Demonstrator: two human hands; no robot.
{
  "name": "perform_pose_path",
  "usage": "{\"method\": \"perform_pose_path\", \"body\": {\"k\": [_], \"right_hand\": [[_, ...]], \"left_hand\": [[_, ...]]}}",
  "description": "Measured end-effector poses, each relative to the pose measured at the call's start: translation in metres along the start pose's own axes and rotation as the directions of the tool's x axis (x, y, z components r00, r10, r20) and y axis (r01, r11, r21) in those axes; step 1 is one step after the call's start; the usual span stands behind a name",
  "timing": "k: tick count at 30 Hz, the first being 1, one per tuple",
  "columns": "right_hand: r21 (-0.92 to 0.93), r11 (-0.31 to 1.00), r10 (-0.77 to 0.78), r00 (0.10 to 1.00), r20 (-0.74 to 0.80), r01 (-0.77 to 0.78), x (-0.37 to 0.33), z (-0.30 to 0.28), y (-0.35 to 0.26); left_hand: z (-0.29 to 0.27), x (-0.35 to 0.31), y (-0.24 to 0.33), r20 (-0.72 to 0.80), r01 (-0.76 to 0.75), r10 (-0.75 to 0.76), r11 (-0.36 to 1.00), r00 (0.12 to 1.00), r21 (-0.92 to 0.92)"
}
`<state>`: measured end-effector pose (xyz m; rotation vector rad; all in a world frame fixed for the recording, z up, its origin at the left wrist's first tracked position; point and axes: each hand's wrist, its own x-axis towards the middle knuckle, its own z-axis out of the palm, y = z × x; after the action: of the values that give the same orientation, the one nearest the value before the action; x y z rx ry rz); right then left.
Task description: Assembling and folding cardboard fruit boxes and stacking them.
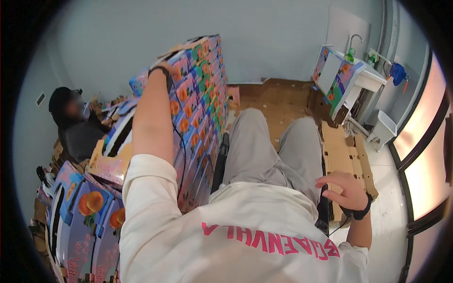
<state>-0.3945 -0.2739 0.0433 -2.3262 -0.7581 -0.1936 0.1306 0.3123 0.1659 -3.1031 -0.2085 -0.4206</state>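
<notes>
My left arm stretches forward to a tall stack of printed cardboard fruit boxes (193,113), blue, pink and green with pictures of orange fruit. At the top of that stack, my left hand (171,70) rests against an upper box; its fingers are too small and hidden to show whether they grip it. Beside my right thigh, my right hand (347,188) hovers with fingers loosely bent and the thumb apart, holding nothing. A dark band circles each wrist. Under my left arm a thin black cable (181,146) hangs along the boxes.
More fruit boxes (85,221) stand at the near left. A person in a dark cap and dark clothes (82,134) is behind them. Flattened cardboard (278,96) covers the floor ahead. At the right are a white sink (373,78), a white plastic stool (383,127) and brown cardboard (342,151).
</notes>
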Motion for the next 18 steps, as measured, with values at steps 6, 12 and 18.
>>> {"method": "perform_pose_path", "body": {"k": [6,12,18], "right_hand": [[0.015,1.0,0.011,0.995,-0.096,-0.01,-0.006,0.002,0.006],[-0.033,0.999,0.012,0.998,-0.065,-0.014,-0.008,0.001,-0.002],[0.018,0.999,0.035,0.999,-0.036,-0.034,-0.003,0.0,-0.004]], "left_hand": [[0.024,0.067,-0.012,0.391,0.204,-0.038,0.897,0.92,-0.392],[0.006,0.012,0.018,-0.045,0.187,-0.194,0.974,0.98,-0.124],[-0.035,-0.026,0.01,-0.084,0.096,-0.12,0.962,0.989,-0.255]]}}
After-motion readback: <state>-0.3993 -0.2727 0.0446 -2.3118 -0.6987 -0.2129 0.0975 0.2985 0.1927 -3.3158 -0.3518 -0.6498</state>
